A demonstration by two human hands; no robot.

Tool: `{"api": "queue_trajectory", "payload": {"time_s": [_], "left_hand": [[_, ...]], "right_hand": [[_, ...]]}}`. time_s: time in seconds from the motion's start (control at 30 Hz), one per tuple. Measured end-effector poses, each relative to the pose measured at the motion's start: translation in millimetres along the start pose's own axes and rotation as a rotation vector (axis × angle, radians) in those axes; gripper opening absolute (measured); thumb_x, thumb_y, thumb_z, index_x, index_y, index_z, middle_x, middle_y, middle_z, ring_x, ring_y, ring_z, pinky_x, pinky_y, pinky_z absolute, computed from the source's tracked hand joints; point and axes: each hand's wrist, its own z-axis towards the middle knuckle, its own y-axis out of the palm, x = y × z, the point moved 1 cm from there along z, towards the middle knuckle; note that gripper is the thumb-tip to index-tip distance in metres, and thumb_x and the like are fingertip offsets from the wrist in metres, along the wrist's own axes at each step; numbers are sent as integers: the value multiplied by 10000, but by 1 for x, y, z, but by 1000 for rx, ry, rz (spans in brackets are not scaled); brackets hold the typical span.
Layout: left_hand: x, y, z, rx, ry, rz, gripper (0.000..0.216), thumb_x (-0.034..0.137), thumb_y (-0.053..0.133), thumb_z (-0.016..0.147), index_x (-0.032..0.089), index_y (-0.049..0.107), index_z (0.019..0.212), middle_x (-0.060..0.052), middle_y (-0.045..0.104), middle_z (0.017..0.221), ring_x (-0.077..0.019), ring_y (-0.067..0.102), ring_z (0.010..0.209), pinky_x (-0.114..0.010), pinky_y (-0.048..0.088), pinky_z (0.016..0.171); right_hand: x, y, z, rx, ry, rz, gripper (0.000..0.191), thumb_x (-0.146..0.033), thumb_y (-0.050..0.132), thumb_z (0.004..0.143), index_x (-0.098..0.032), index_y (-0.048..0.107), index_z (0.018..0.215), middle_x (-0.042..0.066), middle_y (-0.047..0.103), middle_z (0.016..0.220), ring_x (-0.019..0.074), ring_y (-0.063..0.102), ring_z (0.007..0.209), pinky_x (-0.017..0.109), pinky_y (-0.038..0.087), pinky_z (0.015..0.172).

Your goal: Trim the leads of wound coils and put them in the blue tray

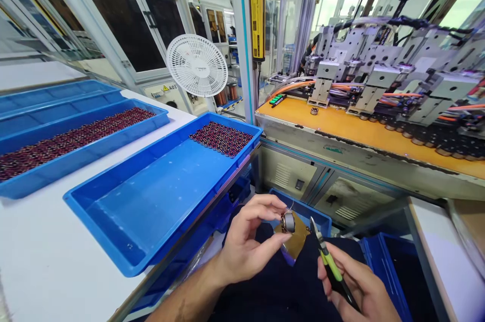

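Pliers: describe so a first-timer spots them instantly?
Below the orange-topped machine bench, toward the picture's bottom right, find the person's right grip. It holds slim pliers, tips upward in view. Lime-green and black handles set them apart from the round grey-rimmed component in the left grip.

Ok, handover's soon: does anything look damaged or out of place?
The orange worktop has a worn front edge with ragged dark patches. One round part stands alone, apart from the row at right. A loose-looking thin wire juts up at the piece in the left hand.
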Motion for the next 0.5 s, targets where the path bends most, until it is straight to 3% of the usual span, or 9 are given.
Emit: {"api": "queue_trajectory", "payload": {"time_s": [0.07,0.27,0.5], "left_hand": [[-2,0,-2,3,-1,-8,580,-80,672,750,234,465,1191,-83,621,1121,-189,657,1021,-337,589,836],[0,3,-4,-18,19,-9,601,-141,620,749,202,460,1217,-80,664,1119,-195,669,1085,-370,569,961],[4,3,-4,-13,9,-23,602,-167,597,734,199,491,1202,-71,689,1116,-207,680,1097,-378,565,991]], "right_hand": [[-5,-3,-3,-66,46,14,616,-81,550,902,-409,470,1418,33,639,992,108,653,779,194,563,749],[-28,-8,-8,-176,121,110,581,-181,546,952,-453,412,1448,59,616,1224,178,645,1093,319,498,1010],[-41,1,-2,-210,130,160,522,-296,541,975,-432,404,1461,74,615,1245,196,626,1139,356,482,1040]]}}
